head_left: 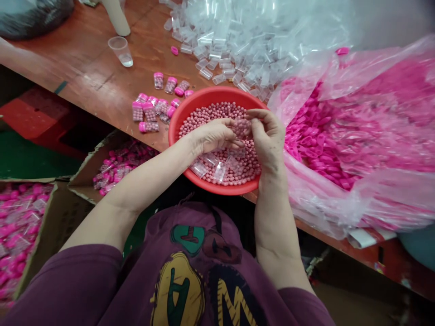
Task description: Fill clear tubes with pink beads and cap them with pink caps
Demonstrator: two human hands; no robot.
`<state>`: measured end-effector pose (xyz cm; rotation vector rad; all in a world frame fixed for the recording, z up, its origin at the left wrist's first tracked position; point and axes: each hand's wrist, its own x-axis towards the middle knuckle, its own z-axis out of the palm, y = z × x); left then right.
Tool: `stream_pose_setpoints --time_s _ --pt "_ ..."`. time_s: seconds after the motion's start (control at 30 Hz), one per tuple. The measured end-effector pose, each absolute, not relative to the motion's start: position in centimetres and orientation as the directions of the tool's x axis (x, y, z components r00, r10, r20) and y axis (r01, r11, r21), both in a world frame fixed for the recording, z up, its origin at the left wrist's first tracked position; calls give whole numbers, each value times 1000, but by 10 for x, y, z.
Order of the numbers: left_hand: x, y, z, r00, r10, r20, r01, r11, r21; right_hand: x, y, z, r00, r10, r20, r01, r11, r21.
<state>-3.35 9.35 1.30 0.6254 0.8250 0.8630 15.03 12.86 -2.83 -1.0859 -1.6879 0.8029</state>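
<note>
A red bowl full of small pink beads sits at the near edge of the wooden table. Both my hands are over it. My left hand and my right hand close together on one small clear tube packed with beads, held just above the pile. Several empty clear tubes lie on the beads at the bowl's near side. Filled tubes with pink caps lie in a cluster on the table left of the bowl.
A heap of empty clear tubes covers the far table. A plastic bag of pink caps lies to the right. A clear cup stands far left. Cardboard boxes of filled tubes sit below the table's left edge.
</note>
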Motion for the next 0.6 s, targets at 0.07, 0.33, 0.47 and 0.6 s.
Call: stream_pose_setpoints --time_s 0.07,0.33,0.47,0.6 --pt "-34 93 13 404 852 -332 -427 497 755 151 130 -31 -140 915 379 280 404 -871" --pt "-34 92 15 401 876 -269 -484 451 749 151 126 -25 -96 925 369 284 380 -880" --pt "-32 94 11 348 888 -299 -433 436 789 147 119 -17 -190 928 321 290 365 -885" --pt "-30 94 11 154 935 -321 -303 354 885 143 110 -7 -311 915 258 349 362 -864"
